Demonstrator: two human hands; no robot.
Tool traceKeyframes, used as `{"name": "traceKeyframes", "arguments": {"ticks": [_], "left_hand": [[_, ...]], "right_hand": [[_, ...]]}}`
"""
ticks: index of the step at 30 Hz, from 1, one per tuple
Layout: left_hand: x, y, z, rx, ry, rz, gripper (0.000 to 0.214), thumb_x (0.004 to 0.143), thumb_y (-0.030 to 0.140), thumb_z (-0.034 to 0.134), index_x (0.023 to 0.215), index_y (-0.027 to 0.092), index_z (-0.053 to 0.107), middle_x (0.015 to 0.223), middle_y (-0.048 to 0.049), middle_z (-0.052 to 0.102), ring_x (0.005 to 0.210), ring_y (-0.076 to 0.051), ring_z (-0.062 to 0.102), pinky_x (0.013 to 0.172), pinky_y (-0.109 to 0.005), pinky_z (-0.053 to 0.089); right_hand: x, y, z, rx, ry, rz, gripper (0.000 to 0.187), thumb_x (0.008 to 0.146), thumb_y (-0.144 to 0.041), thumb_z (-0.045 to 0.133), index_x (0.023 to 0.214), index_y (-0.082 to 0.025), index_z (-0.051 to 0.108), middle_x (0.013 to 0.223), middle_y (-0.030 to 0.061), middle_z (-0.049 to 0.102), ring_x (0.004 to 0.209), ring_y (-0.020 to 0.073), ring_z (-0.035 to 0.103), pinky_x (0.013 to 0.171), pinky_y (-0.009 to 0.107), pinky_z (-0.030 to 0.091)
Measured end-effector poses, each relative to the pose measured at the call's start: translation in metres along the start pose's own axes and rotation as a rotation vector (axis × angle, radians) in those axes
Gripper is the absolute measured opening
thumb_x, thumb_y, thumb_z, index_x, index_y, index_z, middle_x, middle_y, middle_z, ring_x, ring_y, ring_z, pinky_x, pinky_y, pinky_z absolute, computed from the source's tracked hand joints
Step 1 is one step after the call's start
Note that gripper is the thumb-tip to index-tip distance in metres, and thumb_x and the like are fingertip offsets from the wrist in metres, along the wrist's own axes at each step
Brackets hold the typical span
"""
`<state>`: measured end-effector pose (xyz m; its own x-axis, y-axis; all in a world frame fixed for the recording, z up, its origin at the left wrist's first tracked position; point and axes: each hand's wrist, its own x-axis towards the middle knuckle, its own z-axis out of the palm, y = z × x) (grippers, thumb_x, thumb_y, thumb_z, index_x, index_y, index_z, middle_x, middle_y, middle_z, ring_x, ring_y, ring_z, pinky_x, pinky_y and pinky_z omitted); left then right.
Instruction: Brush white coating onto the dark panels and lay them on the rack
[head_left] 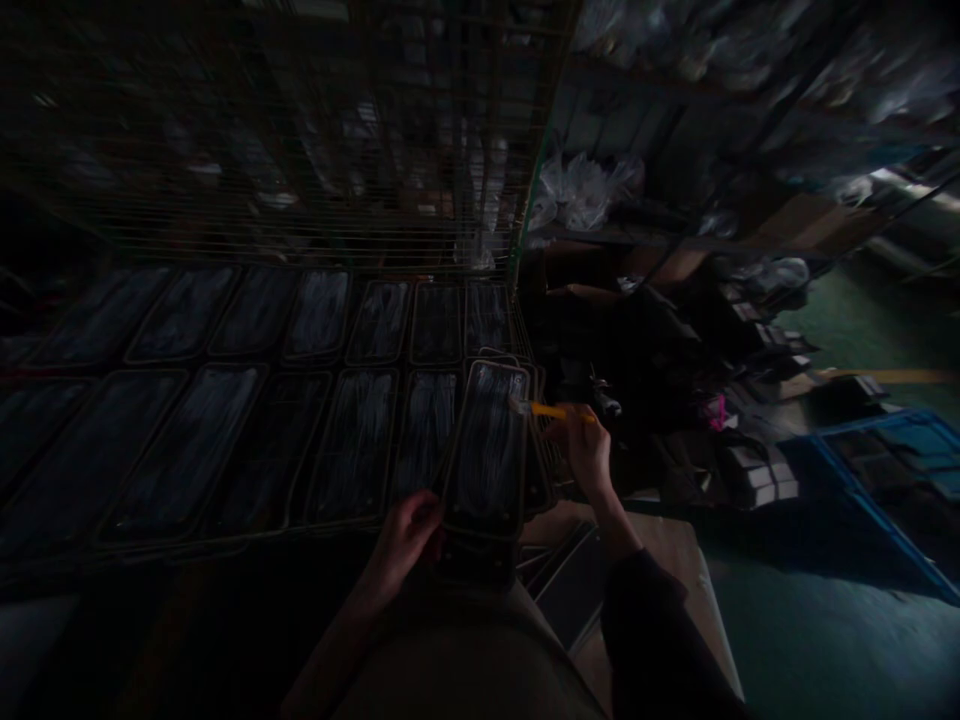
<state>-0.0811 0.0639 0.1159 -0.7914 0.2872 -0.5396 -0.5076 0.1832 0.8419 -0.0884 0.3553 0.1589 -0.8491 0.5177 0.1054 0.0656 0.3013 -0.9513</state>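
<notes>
In my right hand (586, 445) is a brush with a yellow handle (559, 411); its pale head lies at the upper right part of a dark rectangular panel (487, 450). Whitish streaks run lengthwise over that panel, which has rounded corners and a thin light rim. My left hand (411, 535) grips the panel's lower left edge with curled fingers. More dark panels show under and beside it. Two rows of similar panels, many streaked white, such as this one (352, 440), lie side by side to the left.
Behind the rows rises a wire mesh cage (315, 200). A cardboard box (667, 560) with dark flat panels stands at lower right. Further right are a blue metal frame (885, 510), dark stacked goods and plastic bags (592, 190) on shelves. The scene is very dim.
</notes>
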Motion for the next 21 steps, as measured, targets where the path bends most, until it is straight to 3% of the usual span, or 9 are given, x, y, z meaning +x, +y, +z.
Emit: {"name": "traceKeyframes", "arguments": {"ticks": [4, 7, 9, 15, 18, 21], "left_hand": [[-0.002, -0.002, 0.002, -0.027, 0.076, 0.005, 0.044, 0.068, 0.056, 0.070, 0.083, 0.016, 0.063, 0.061, 0.0014, 0.060, 0.047, -0.012, 0.056, 0.043, -0.021, 0.042], [-0.001, -0.005, 0.000, -0.021, 0.086, 0.014, 0.044, 0.067, 0.056, 0.071, 0.084, 0.016, 0.063, 0.066, 0.0005, 0.062, 0.051, -0.013, 0.057, 0.045, -0.021, 0.043], [0.000, -0.005, 0.000, 0.006, 0.057, 0.009, 0.042, 0.069, 0.056, 0.069, 0.084, 0.017, 0.062, 0.063, 0.0013, 0.061, 0.047, -0.011, 0.054, 0.043, -0.020, 0.041], [0.001, -0.001, 0.002, 0.062, 0.067, 0.045, 0.037, 0.071, 0.051, 0.069, 0.082, 0.016, 0.062, 0.058, 0.0020, 0.060, 0.049, -0.012, 0.056, 0.047, -0.021, 0.042], [0.000, -0.001, 0.004, 0.034, 0.080, 0.009, 0.041, 0.069, 0.053, 0.069, 0.084, 0.016, 0.061, 0.056, 0.0017, 0.061, 0.046, -0.014, 0.057, 0.044, -0.022, 0.041], [-0.002, -0.001, 0.007, 0.004, 0.071, -0.023, 0.043, 0.070, 0.054, 0.068, 0.087, 0.016, 0.058, 0.054, 0.0025, 0.060, 0.040, -0.013, 0.054, 0.039, -0.021, 0.039]], "right_hand": [[-0.033, -0.003, -0.011, 0.031, -0.232, 0.115, 0.040, 0.093, -0.056, 0.046, 0.096, -0.018, 0.060, 0.056, -0.0004, 0.064, 0.047, 0.0152, 0.063, 0.044, 0.022, 0.051], [-0.037, -0.001, -0.014, 0.142, -0.386, 0.194, 0.043, 0.092, -0.058, 0.047, 0.099, -0.017, 0.058, 0.056, -0.0019, 0.062, 0.043, 0.0152, 0.061, 0.041, 0.023, 0.051], [-0.022, 0.003, -0.007, 0.174, -0.343, 0.182, 0.043, 0.090, -0.059, 0.048, 0.101, -0.018, 0.057, 0.061, -0.0012, 0.064, 0.048, 0.0158, 0.063, 0.044, 0.025, 0.053], [0.046, 0.020, 0.028, 0.105, 0.003, -0.022, 0.042, 0.092, -0.057, 0.045, 0.097, -0.017, 0.058, 0.066, 0.0018, 0.066, 0.055, 0.0163, 0.065, 0.051, 0.025, 0.055], [0.054, 0.024, 0.037, 0.102, 0.072, -0.052, 0.042, 0.094, -0.056, 0.041, 0.101, -0.017, 0.056, 0.070, 0.0024, 0.067, 0.057, 0.0163, 0.066, 0.054, 0.026, 0.055], [0.040, 0.021, 0.039, 0.128, 0.052, -0.043, 0.040, 0.094, -0.055, 0.042, 0.102, -0.017, 0.055, 0.071, 0.0022, 0.067, 0.060, 0.0167, 0.067, 0.056, 0.026, 0.055]]}}
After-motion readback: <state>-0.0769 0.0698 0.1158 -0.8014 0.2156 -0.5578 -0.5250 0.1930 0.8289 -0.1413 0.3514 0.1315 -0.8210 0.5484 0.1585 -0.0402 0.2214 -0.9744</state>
